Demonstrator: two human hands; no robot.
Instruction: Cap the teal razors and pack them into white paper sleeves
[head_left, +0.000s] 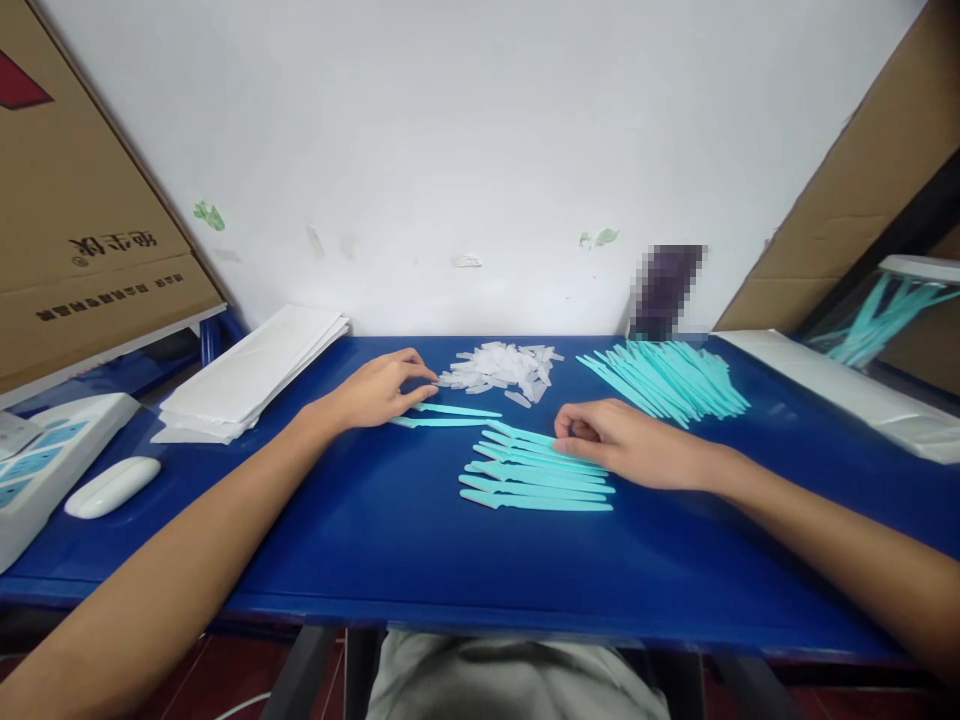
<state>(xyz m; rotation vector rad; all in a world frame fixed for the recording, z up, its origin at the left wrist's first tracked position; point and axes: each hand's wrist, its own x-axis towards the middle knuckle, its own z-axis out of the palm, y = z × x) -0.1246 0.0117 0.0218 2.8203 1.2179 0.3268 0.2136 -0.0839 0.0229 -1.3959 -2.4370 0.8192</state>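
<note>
My left hand (pixel 384 388) is at the left edge of a heap of small translucent plastic caps (pixel 506 368), thumb and index fingertips pinched at one cap. Two turquoise eyebrow razors (pixel 457 411) lie just under and beside this hand, their left ends partly hidden. My right hand (pixel 622 440) is curled, thumb against the index finger, over the upper right end of a row of several turquoise razors (pixel 540 488). It grips a razor handle there; its fingers hide part of it. A larger pile of turquoise razors (pixel 667 382) lies behind the right hand.
White flat packs (pixel 251 375) are stacked at the back left. A white oval case (pixel 112 487) and a white device (pixel 60 460) sit at the left. A white sheet (pixel 840 390) and a clear tub of turquoise sticks (pixel 885 315) stand right. Cardboard flanks both sides.
</note>
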